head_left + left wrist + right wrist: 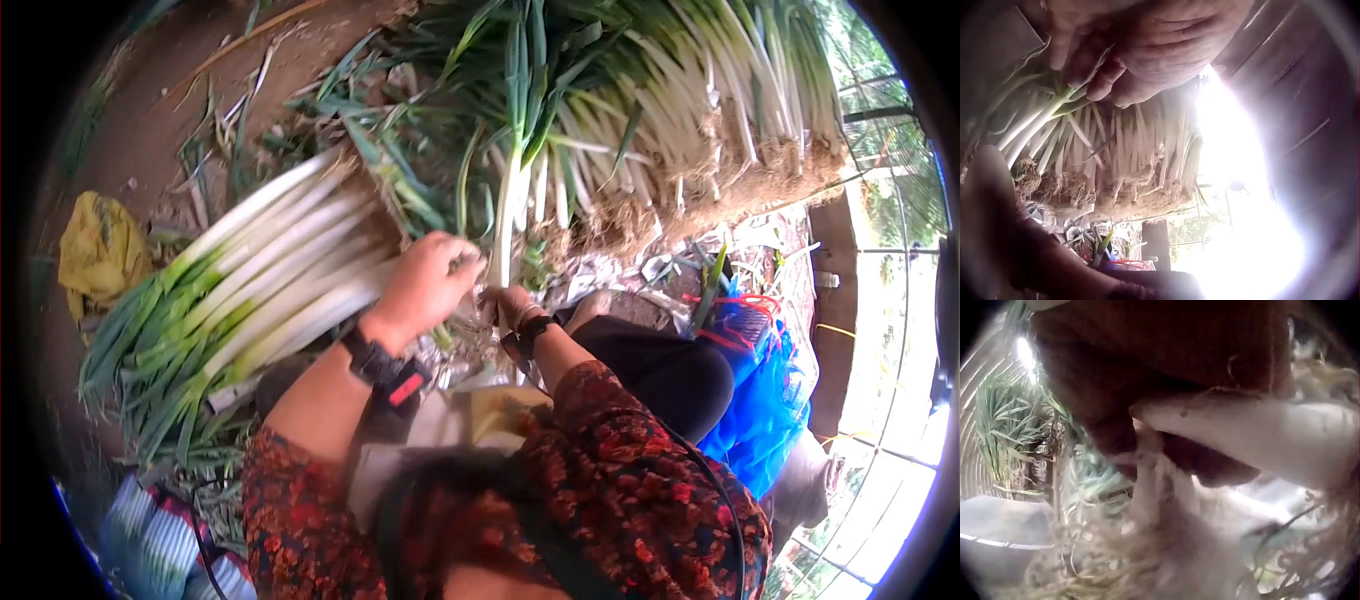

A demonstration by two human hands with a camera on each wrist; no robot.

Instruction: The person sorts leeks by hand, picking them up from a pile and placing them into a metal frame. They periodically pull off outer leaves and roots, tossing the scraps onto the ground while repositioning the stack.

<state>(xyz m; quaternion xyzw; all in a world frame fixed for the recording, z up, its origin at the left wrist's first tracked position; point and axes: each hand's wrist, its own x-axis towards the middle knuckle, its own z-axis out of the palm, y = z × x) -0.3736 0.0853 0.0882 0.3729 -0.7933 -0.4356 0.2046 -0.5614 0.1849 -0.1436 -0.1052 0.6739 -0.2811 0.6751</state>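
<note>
My right hand [512, 308] grips a long green onion [508, 215] near its root end, and its leaves point away from me. In the right wrist view the fingers [1210, 465] wrap close around a white stalk [1260, 434]. Just left of that stalk is my left hand [425, 285], its fingers bent in the head view. The left wrist view shows its fingers [1129, 87] and thumb [988, 194] spread well apart, nothing gripped between them. Beside the left hand lies a pile of white-stemmed green onions [290, 255], leaves toward the lower left.
A thick row of green onions with soil-covered roots [720, 150] lies at the upper right. A yellow bag [100, 250] is on the ground at far left. Blue plastic [760, 390] sits by the right knee. Leaf scraps [215, 140] litter the soil.
</note>
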